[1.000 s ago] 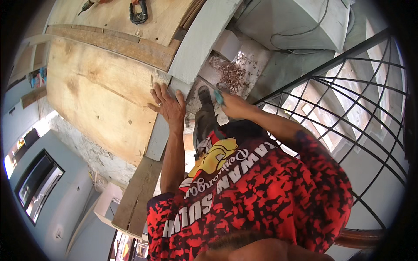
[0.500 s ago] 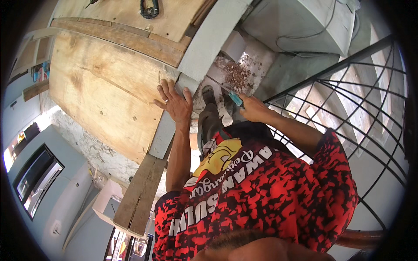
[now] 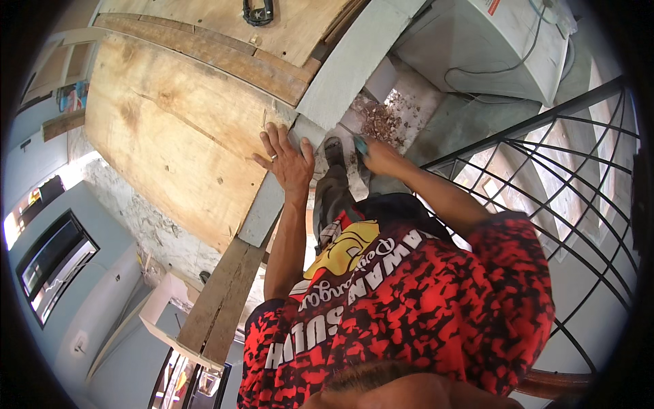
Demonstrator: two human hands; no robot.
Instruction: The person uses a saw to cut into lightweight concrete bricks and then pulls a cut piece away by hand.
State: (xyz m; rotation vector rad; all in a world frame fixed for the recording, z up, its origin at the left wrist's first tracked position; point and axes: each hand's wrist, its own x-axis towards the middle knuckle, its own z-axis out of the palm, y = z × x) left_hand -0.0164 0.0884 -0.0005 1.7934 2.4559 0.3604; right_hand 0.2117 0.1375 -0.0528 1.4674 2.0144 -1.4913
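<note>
Left hand (image 3: 290, 167) spread flat across plywood (image 3: 170, 143) and grey board (image 3: 262, 213); right hand (image 3: 383, 160) closed around teal-handled tool (image 3: 360, 144), thin blade (image 3: 347, 129) near board's far end. For clean strokes: press board firmly, hold blade straight, left hand well clear.

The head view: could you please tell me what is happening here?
The person's left hand lies spread over the edge of the plywood sheet and the grey board beside it. To its right, the right hand grips a teal-handled tool, blurred here; I cannot tell whether its tip touches wood. Brown debris lies beyond.
</note>
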